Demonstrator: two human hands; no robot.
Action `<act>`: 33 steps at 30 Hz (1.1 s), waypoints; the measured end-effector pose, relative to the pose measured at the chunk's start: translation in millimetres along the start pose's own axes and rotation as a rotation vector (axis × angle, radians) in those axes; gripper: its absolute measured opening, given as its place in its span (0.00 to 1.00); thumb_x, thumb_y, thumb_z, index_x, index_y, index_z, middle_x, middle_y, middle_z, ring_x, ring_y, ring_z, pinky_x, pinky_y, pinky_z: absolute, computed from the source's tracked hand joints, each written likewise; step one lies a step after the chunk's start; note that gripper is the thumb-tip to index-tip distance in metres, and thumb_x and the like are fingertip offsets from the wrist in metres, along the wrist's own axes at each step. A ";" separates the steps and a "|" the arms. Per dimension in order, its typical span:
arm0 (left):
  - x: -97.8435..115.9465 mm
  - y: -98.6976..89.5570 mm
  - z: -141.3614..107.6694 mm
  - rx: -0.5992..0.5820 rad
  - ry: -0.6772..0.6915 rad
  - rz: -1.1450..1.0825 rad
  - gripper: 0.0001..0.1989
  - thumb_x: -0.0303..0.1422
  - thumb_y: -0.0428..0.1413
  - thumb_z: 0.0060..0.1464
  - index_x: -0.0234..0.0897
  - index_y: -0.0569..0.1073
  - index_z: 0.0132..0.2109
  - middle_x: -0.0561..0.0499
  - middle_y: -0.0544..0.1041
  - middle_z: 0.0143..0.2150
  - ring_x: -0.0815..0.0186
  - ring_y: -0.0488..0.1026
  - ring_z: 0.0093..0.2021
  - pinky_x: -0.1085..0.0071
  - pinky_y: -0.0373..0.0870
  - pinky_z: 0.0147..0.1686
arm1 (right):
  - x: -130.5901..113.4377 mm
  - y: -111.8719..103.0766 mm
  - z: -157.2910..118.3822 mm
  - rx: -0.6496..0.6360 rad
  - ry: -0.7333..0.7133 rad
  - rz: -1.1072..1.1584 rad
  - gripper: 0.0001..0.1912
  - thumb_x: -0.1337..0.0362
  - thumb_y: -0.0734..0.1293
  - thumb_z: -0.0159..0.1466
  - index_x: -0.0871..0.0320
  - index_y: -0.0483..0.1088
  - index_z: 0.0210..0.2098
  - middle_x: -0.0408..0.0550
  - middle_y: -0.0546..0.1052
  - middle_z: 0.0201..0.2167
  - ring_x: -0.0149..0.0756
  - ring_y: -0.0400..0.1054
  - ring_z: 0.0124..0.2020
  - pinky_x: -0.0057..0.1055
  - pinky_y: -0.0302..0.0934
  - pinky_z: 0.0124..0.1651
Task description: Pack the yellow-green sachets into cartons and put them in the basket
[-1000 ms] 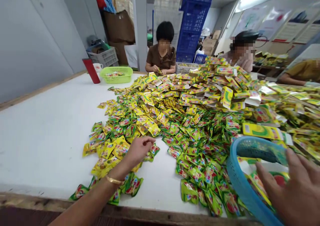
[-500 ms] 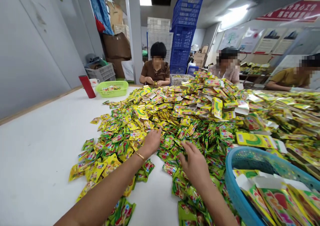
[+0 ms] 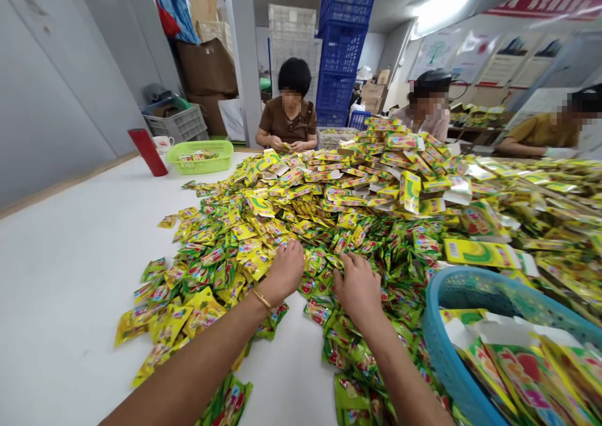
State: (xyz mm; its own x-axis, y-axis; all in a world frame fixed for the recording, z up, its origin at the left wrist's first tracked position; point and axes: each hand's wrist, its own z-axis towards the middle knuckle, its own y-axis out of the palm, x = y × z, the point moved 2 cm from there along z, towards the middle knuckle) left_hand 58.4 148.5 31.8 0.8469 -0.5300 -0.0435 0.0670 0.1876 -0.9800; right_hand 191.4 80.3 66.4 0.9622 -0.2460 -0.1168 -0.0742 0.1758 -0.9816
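My left hand [image 3: 286, 268], with a bangle [image 3: 261, 297] at its wrist, reaches into the pile beside some yellow sachets [image 3: 254, 256]. Its fingers are curled down, and whatever they hold is hidden. My right hand [image 3: 359, 289] rests palm down among green sachets [image 3: 390, 269] with watermelon pictures, its fingers bent but apart and nothing visible in them. Between the two hands lie more small green sachets [image 3: 316, 263].
A blue basket [image 3: 435, 313] with printed boxes [image 3: 527, 363] stands at the right front. Yellow boxes [image 3: 357, 178] are heaped behind the sachets. A green basket [image 3: 200, 165], red bottle [image 3: 148, 153] and mug [image 3: 162, 143] stand back left. Co-workers sit opposite, one in brown [image 3: 286, 122].
The view has tipped slightly downward. My right hand has drawn a little nearer my left, its fingers now lower on the sachets. The left hand's fingers are more curled.
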 end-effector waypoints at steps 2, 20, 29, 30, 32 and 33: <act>-5.0 -1.3 2.9 -0.032 0.074 -0.018 0.20 0.19 0.46 0.53 0.28 0.67 0.53 0.36 0.69 0.51 0.55 0.64 0.52 0.59 0.64 0.48 | -1.6 -9.8 15.5 0.015 0.007 -0.019 0.22 0.62 0.55 0.64 0.57 0.63 0.56 0.54 0.65 0.57 0.44 0.58 0.56 0.40 0.56 0.51; 5.2 13.8 -74.2 -0.059 -0.614 -1.393 0.12 0.36 0.57 0.46 0.34 0.71 0.38 0.50 0.77 0.34 0.63 0.74 0.35 0.67 0.74 0.36 | 13.7 -22.8 167.9 0.091 -0.028 -0.053 0.19 0.74 0.53 0.61 0.61 0.69 0.46 0.56 0.74 0.43 0.41 0.63 0.50 0.46 0.40 0.57; -8.8 2.8 -76.2 -0.035 -0.804 -1.889 0.26 0.39 0.66 0.36 0.34 0.66 0.41 0.56 0.73 0.26 0.67 0.74 0.23 0.69 0.74 0.21 | 14.4 -37.0 39.7 0.215 -0.036 0.500 0.27 0.62 0.53 0.62 0.54 0.57 0.61 0.48 0.72 0.49 0.37 0.69 0.41 0.29 0.60 0.38; -11.5 1.0 -77.5 -0.018 -0.799 -1.847 0.24 0.38 0.66 0.37 0.34 0.67 0.40 0.57 0.73 0.26 0.67 0.73 0.23 0.70 0.75 0.21 | 18.6 -24.9 16.7 0.113 -0.029 0.517 0.26 0.60 0.53 0.62 0.53 0.60 0.59 0.46 0.75 0.44 0.35 0.69 0.35 0.28 0.61 0.34; -17.0 -2.6 -81.1 0.012 -0.771 -1.730 0.19 0.36 0.65 0.39 0.33 0.69 0.38 0.57 0.72 0.25 0.70 0.72 0.22 0.72 0.74 0.21 | 24.2 3.5 -26.5 -0.093 -0.082 0.471 0.25 0.60 0.52 0.61 0.52 0.65 0.55 0.44 0.76 0.38 0.34 0.69 0.31 0.28 0.61 0.30; -19.2 -3.8 -83.3 0.021 -0.758 -1.666 0.17 0.35 0.64 0.40 0.33 0.69 0.36 0.57 0.71 0.24 0.70 0.71 0.22 0.73 0.74 0.20 | 25.2 16.5 -45.1 -0.147 -0.125 0.420 0.25 0.62 0.52 0.61 0.53 0.67 0.54 0.45 0.76 0.37 0.34 0.69 0.31 0.28 0.61 0.31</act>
State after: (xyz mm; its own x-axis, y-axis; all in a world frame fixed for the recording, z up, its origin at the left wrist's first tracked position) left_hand -2.0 89.1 20.2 -0.0726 0.2897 0.9543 0.9928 -0.0703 0.0968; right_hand 202.6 34.0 40.5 0.8643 -0.0639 -0.4988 -0.4922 0.0962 -0.8652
